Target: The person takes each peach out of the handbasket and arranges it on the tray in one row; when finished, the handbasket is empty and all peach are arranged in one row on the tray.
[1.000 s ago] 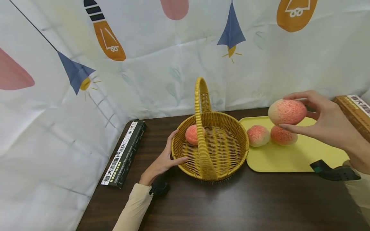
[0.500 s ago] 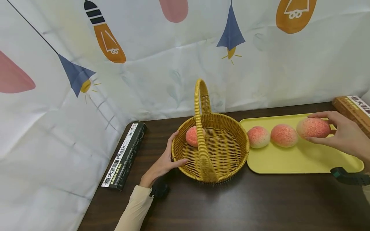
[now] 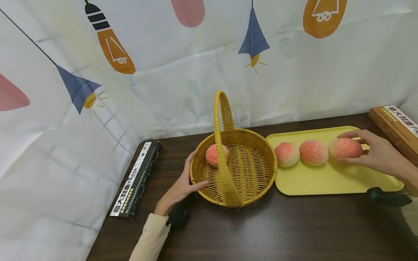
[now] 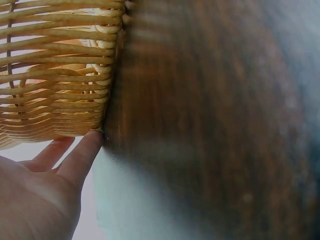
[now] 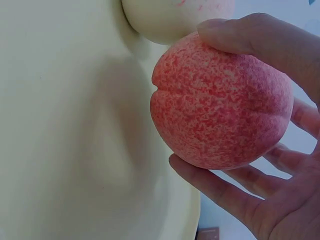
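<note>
The handle (image 3: 224, 170) arches across the basket (image 3: 249, 163), leaving room inside to the handle's right.

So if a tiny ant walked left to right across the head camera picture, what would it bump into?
Black pasta box, left hand, yellow basket, first peach past it, second peach, third peach in the right hand, brown box.

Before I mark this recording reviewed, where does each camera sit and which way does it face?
Head: on the head, facing forward and down at the basket and tray; left fingers, right fingers and both sleeves show.
Left wrist: on that wrist, facing the basket's woven side and the table; left fingers show.
Right wrist: on that wrist, facing the held peach and tray; right fingers show.
Shared: head and left wrist share the basket; head and right wrist, the held peach.
</note>
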Demonstrator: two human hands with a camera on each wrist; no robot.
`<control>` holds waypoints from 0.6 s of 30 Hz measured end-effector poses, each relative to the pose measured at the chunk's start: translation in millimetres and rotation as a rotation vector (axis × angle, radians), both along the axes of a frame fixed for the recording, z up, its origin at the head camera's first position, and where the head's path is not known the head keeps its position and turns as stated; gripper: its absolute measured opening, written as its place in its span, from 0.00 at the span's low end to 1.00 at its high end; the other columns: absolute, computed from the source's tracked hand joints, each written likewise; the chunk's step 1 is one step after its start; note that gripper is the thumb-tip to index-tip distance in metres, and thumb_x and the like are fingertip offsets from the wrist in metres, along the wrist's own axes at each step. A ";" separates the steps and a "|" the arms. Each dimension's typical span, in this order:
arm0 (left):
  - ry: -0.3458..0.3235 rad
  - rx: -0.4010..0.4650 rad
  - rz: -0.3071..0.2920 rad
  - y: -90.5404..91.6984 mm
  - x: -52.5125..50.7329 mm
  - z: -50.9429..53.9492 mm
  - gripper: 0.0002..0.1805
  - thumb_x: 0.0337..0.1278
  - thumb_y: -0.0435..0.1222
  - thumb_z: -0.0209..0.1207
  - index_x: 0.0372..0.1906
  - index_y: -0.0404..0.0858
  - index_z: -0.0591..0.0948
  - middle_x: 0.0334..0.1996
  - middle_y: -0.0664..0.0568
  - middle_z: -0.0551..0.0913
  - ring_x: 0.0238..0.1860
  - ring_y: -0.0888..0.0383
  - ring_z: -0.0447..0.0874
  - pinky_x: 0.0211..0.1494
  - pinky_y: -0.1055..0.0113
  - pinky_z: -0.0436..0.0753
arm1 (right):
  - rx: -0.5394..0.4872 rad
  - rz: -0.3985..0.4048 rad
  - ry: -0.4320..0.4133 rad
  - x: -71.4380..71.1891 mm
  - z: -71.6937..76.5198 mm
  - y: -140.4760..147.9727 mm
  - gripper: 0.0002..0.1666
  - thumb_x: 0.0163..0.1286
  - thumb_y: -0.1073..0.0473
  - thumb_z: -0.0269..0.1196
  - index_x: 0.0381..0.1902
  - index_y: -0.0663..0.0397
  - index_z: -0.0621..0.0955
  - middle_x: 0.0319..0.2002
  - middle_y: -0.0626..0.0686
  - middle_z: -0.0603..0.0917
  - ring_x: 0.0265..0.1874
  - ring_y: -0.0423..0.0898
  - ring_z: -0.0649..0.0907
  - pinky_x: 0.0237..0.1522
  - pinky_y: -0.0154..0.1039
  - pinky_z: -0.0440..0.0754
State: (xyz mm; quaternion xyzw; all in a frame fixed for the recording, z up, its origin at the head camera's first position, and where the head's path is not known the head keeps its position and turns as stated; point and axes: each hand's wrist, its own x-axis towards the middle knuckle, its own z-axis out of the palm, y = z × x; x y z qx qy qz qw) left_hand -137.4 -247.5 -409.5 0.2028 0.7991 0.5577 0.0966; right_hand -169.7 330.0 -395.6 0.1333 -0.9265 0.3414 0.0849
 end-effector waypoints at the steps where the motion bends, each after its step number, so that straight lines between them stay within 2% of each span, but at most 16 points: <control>1: 0.001 0.003 -0.001 -0.4 0.3 -0.5 0.58 0.64 0.44 0.71 0.84 0.55 0.41 0.81 0.44 0.50 0.74 0.41 0.63 0.66 0.69 0.74 | 0.000 0.003 0.004 0.1 -0.6 -1.0 0.43 0.48 0.63 0.86 0.60 0.59 0.78 0.52 0.36 0.72 0.41 0.15 0.67 0.32 0.17 0.73; 7: 0.008 0.009 -0.003 -1.6 -0.4 -2.4 0.58 0.64 0.44 0.71 0.84 0.55 0.40 0.82 0.45 0.47 0.75 0.41 0.62 0.66 0.71 0.73 | 0.010 0.035 0.039 -1.9 -2.4 -4.7 0.42 0.46 0.68 0.85 0.60 0.60 0.80 0.53 0.34 0.71 0.42 0.16 0.67 0.34 0.17 0.72; 10: 0.005 0.014 -0.011 -1.3 -1.1 -2.7 0.58 0.64 0.43 0.70 0.84 0.55 0.40 0.82 0.45 0.48 0.74 0.41 0.63 0.65 0.70 0.74 | 0.021 0.024 0.043 -0.3 -1.9 -4.4 0.42 0.45 0.69 0.85 0.59 0.60 0.81 0.53 0.41 0.75 0.42 0.16 0.66 0.33 0.16 0.71; 14: 0.004 0.016 -0.017 -0.5 -1.9 -2.6 0.58 0.65 0.42 0.70 0.84 0.56 0.40 0.81 0.45 0.49 0.73 0.41 0.64 0.64 0.69 0.75 | 0.038 0.032 0.068 1.2 -1.6 -3.2 0.41 0.45 0.71 0.84 0.59 0.62 0.80 0.53 0.56 0.77 0.42 0.14 0.65 0.33 0.16 0.71; 18: 0.007 0.014 -0.014 -0.5 -1.9 -3.0 0.57 0.65 0.42 0.70 0.84 0.57 0.40 0.82 0.46 0.47 0.75 0.42 0.63 0.64 0.69 0.75 | 0.053 0.058 0.092 0.3 -3.1 -3.0 0.41 0.46 0.72 0.84 0.60 0.62 0.80 0.53 0.59 0.77 0.43 0.16 0.65 0.33 0.16 0.71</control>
